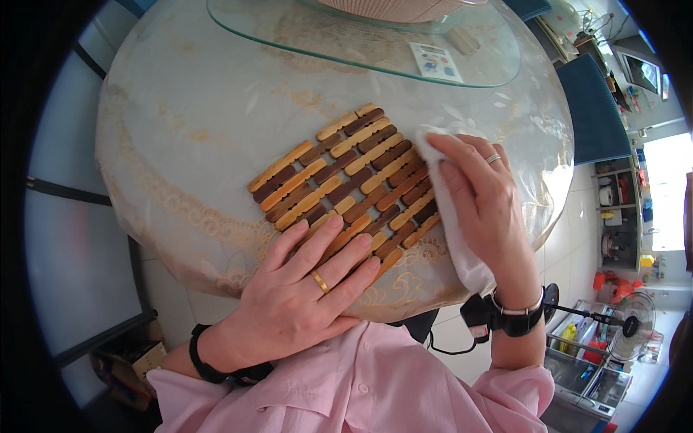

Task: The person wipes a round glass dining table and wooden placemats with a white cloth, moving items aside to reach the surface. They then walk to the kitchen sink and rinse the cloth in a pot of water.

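Observation:
A slatted wooden trivet [352, 178] of light and dark brown pieces lies at a slant on the round table, which has a patterned cover. My left hand [319, 270], fingers spread and palm down, rests on the trivet's near edge and holds nothing. At the trivet's right edge, my right hand [482, 189] grips a white cloth [457, 238] between thumb and fingers. The cloth hangs down along that edge towards the table's near rim, partly hidden under the hand.
A glass turntable [357, 54] at the far side of the table [178, 124] bears a pink woven basket [395, 8] and a small printed packet [436, 62]. A blue chair [595, 111] stands at the right; a fan [631, 326] is at the lower right.

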The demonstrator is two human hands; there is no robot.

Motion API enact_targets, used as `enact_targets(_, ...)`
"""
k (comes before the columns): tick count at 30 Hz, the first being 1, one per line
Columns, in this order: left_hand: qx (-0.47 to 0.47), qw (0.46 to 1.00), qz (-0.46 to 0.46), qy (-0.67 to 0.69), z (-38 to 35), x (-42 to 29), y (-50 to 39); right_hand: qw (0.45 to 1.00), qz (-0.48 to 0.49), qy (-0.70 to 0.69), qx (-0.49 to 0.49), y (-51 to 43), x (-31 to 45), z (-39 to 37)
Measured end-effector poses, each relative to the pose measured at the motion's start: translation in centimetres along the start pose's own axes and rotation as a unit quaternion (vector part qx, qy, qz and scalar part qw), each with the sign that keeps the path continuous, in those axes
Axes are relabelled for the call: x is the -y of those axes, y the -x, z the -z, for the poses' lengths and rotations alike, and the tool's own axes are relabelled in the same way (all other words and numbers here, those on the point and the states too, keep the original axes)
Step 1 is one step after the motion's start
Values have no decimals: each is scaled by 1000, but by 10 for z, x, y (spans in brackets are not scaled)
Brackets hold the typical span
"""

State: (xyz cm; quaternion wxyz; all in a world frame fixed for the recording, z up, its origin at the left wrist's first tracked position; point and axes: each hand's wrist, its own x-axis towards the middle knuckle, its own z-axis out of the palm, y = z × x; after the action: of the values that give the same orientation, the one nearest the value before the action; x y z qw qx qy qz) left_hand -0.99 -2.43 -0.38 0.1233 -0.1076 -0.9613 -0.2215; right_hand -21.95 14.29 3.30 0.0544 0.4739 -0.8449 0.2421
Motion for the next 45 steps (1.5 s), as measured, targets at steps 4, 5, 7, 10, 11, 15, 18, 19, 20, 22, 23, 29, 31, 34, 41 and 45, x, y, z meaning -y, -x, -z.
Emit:
enact_targets(4,2,1000,-6,-8,1,0,0,991,122,-5,49,1,22,-11)
enact_targets(5,2,1000,-5,-12,1,0,0,988,125,21,88,1,25,-17)
enact_targets(7,-1,1000,-7,-14,1,0,1,992,92,45,77,3,22,-19)
enact_targets(10,1,1000,-8,-14,1,0,3,994,64,79,41,0,8,-21)
enact_targets(11,2,1000,-10,-12,0,0,3,994,52,93,23,-2,2,-20)
enact_targets(15,-7,1000,-11,-11,-1,0,3,997,-30,64,22,-11,-6,-14)
enact_targets(18,0,1000,-12,-12,-1,0,3,997,74,15,-22,-13,3,-12)
enact_targets(19,2,1000,-14,-11,0,0,3,995,96,11,-25,-12,7,-13)
enact_targets(20,10,1000,-13,-9,0,0,3,987,156,22,0,-12,11,-15)
enact_targets(22,2,1000,-18,-10,1,0,1,988,130,42,69,-10,18,-20)
enact_targets(23,0,1000,-17,-9,2,-1,1,987,125,51,82,-8,21,-24)
enact_targets(29,-65,990,-5,122,15,5,5,986,119,56,98,-6,19,-25)
enact_targets(31,-36,999,16,31,25,9,10,987,123,57,90,-4,20,-25)
enact_targets(34,6,999,35,-39,27,16,12,988,101,60,99,-2,20,-24)
enact_targets(41,4,998,44,-40,21,22,16,994,-33,94,54,-25,-1,-19)
enact_targets(45,1,998,47,-33,19,22,16,1000,24,1,15,-34,4,-13)
